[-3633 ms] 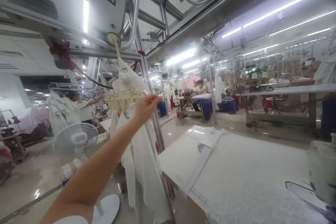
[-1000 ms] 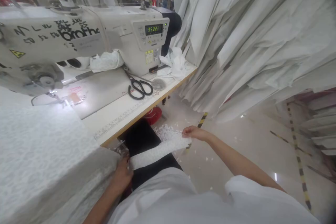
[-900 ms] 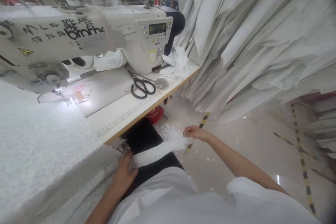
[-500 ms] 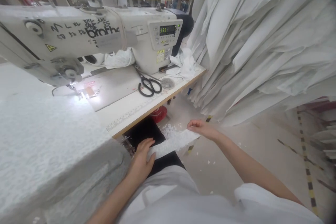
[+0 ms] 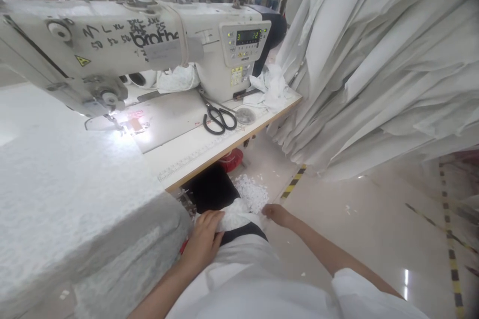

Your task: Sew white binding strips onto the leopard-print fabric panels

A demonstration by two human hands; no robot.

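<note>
A narrow strip of white lace (image 5: 236, 218) lies bunched across my lap, below the table edge. My left hand (image 5: 204, 241) presses on its left end, fingers curled over the lace beside the big white lace panel (image 5: 67, 199) that drapes off the table. My right hand (image 5: 276, 213) pinches the strip's right end, close to my knee. The two hands are about a hand's width apart.
A white sewing machine (image 5: 123, 47) stands on the table with its needle light on. Black scissors (image 5: 219, 118) and white scraps (image 5: 271, 87) lie by its base. Hanging white garments (image 5: 374, 60) fill the right. Lace trimmings (image 5: 254, 194) litter the floor.
My right hand has drawn in toward my left, so the stretched lace strip is now bunched on my lap. Much earlier my left hand was at a hanger on an overhead rail.
</note>
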